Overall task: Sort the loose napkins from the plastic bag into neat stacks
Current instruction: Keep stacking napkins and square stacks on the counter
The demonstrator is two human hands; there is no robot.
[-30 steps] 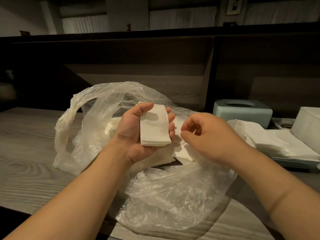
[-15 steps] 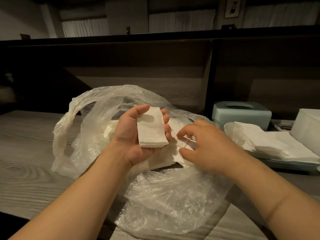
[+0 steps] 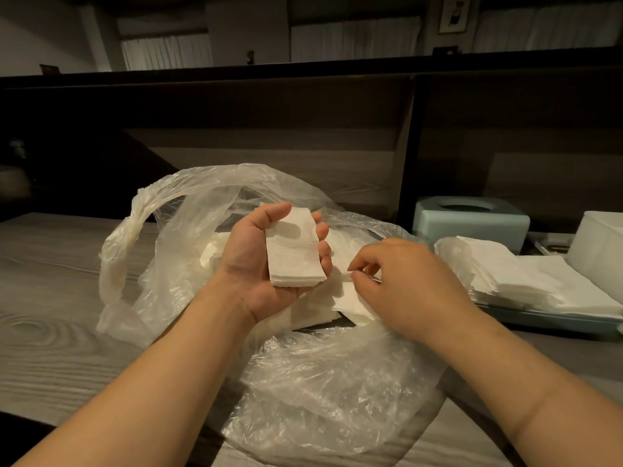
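Napkins (image 3: 350,299) lie loose and white inside the crumpled clear plastic bag (image 3: 323,382), which sits open on the grey wood-grain bench (image 3: 50,315). The left hand (image 3: 266,261) is palm up above the bag's mouth, its thumb and fingers curled around 1 small squared stack of napkins (image 3: 294,249). The right hand (image 3: 401,284) is just beside it, lower, with thumb and forefinger pinching at the edge of a napkin from the loose heap.

By my reading the sort is partly done. To the right, a wide sorted pile of napkins (image 3: 526,281) rests on a pale tray (image 3: 556,320), and the stack in the left hand is only thin. A good number of napkins remain jumbled in the bag, some hidden under the hands and the film, so plenty is left to gather and square up.

Behind the tray stand a pale blue tissue box (image 3: 472,220) and a white container (image 3: 600,237). No brand, label or writing can be read on any of these.
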